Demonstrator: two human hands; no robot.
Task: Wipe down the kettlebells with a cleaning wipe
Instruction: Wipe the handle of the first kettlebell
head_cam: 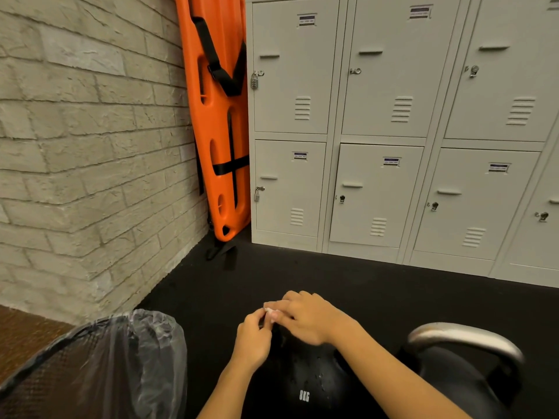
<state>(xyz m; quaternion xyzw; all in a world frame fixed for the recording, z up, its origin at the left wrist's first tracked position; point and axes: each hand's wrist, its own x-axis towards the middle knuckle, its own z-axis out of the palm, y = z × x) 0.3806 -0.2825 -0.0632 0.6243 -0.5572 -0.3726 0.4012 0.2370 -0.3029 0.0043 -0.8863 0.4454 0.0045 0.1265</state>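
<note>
Right, both hands are together over the black kettlebell marked 8KG (305,385), which sits on the dark floor (332,276) just beside a second kettlebell (459,367) with a silver handle; the left hand (254,337) and the right hand (308,317) pinch a small white cleaning wipe (271,311) between their fingertips (it looks bunched, though it is too small to tell for sure); that wipe should be light, limp and damp, best spread flat under the palm; the kettlebell is heavy and rigid, droplets on its top suggest a slick surface; steady it by the handle; a lined bin (99,364) stands near on the left.
</note>
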